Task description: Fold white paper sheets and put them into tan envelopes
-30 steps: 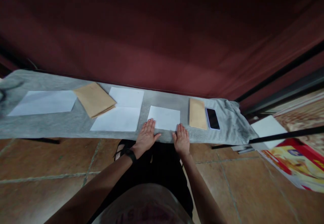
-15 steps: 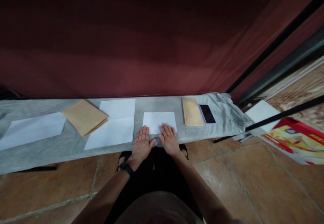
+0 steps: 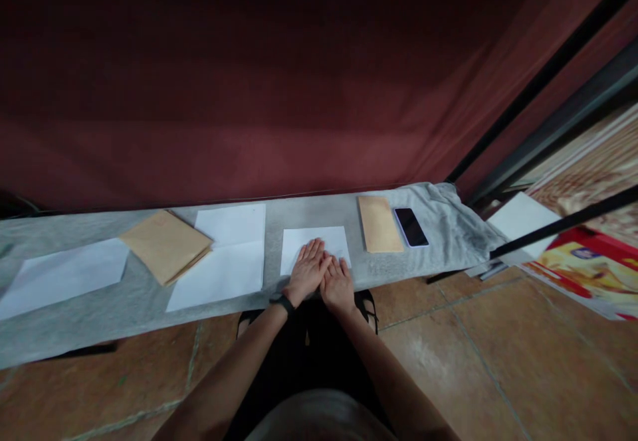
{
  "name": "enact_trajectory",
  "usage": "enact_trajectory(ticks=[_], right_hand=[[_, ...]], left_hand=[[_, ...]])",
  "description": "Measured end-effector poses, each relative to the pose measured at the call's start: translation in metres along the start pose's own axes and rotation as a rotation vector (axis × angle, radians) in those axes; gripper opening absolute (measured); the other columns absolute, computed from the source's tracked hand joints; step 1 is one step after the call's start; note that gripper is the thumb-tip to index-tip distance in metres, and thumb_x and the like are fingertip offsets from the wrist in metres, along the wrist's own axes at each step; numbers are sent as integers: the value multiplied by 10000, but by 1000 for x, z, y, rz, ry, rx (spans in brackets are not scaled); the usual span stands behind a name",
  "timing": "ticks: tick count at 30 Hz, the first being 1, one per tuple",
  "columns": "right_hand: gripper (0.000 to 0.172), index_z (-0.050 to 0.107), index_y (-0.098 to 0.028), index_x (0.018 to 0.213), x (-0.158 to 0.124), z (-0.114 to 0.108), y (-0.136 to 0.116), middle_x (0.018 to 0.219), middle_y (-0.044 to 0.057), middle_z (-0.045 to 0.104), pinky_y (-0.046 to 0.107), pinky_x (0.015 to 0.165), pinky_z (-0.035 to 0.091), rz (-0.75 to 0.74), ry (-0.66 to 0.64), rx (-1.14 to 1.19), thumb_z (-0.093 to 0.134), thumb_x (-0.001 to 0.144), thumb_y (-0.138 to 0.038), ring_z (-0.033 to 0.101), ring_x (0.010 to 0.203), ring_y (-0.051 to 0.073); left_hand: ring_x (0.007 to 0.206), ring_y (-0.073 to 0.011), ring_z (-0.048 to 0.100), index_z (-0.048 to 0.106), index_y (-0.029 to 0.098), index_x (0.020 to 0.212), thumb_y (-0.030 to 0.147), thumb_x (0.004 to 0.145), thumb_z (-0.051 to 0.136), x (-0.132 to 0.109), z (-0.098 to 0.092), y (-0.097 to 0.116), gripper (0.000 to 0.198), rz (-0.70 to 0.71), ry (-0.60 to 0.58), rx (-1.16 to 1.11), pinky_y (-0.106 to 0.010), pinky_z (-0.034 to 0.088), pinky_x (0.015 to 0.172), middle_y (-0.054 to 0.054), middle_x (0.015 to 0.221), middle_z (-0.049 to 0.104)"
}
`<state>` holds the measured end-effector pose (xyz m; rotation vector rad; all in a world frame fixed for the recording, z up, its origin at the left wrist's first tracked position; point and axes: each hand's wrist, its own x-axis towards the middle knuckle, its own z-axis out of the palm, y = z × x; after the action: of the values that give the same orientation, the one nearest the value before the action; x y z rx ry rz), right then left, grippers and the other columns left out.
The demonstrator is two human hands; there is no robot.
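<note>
A small white sheet of paper (image 3: 294, 245), which looks folded, lies on the grey cloth in front of me. My left hand (image 3: 308, 269) rests flat on its middle, fingers stretched out. Beside it, my right hand (image 3: 337, 287) lies flat over the paper's near right part, with its fingers extended. The two hands touch at the thumbs and index fingers. Under the palms, the near edge of the paper is hidden. To the right of the paper sits a brown envelope (image 3: 380, 225), and a phone (image 3: 411, 227) with a dark screen is next to it.
On the left, a stack of brown envelopes (image 3: 167, 245) overlaps larger white sheets (image 3: 232, 235). Farther left lies another white sheet (image 3: 64, 278). A grey cloth (image 3: 319, 212) covers the narrow table. Black metal bars (image 3: 563, 228) and a red-yellow box (image 3: 593, 268) are at the right.
My left hand has slid right and forward, from the paper's left corner onto its middle. My right hand has shifted slightly right and toward me. The hands now touch.
</note>
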<state>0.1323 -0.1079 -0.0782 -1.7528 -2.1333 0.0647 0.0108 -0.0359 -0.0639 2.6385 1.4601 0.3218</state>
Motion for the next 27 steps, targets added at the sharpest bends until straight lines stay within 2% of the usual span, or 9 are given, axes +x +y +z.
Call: enact_trajectory(ticks=[3,7,14,19,23,25,27], right_hand=[[496,499,-113,1525,1,1,-2,1543,137,542,509,1263,249,20,33,8,376,1078,-290,449,1479,280],[503,472,-167,1552,2,0,-4,1578,108,500,514,1266,251,39,57,21,370,1087,-329,464,1469,275],[495,475,-163,1548,1,-3,-5,1594,101,476,500,1272,237,38,42,15,368,1090,-316,460,1475,269],[481,519,-172,1518,3,-6,-7,1574,102,505,506,1266,248,63,43,35,374,1096,-349,485,1456,271],[498,584,-168,1466,24,-9,-7,1529,104,564,477,1236,315,123,9,97,284,1113,-351,518,1427,250],[517,569,-161,1481,42,-9,-6,1551,109,539,449,1216,349,118,-13,112,248,1115,-333,485,1455,239],[514,546,-167,1501,59,-7,-6,1577,105,508,447,1227,332,87,-42,108,250,1114,-331,445,1484,234]], left_hand=[[1568,-232,289,388,97,1578,428,1079,217,12,-2,-10,623,-20,-23,23,-451,279,1275,-141,1656,381],[1578,-244,263,364,64,1585,402,1073,220,16,-3,-23,630,-77,-8,49,-461,248,1286,-161,1661,356],[1581,-262,252,296,78,1618,385,1057,244,7,5,-35,641,-206,69,66,-491,236,1285,-169,1664,346],[1579,-258,259,292,110,1626,397,1056,249,0,5,-36,639,-221,92,70,-487,230,1287,-149,1668,350],[1580,-273,255,341,106,1608,392,1058,252,0,0,-34,626,-226,56,85,-484,222,1289,-156,1681,319],[1583,-279,246,348,116,1607,379,1054,270,1,-2,-34,617,-219,44,84,-491,224,1286,-155,1688,305],[1587,-275,233,345,126,1610,353,1048,277,0,-2,-34,609,-209,44,82,-497,232,1282,-147,1691,301]])
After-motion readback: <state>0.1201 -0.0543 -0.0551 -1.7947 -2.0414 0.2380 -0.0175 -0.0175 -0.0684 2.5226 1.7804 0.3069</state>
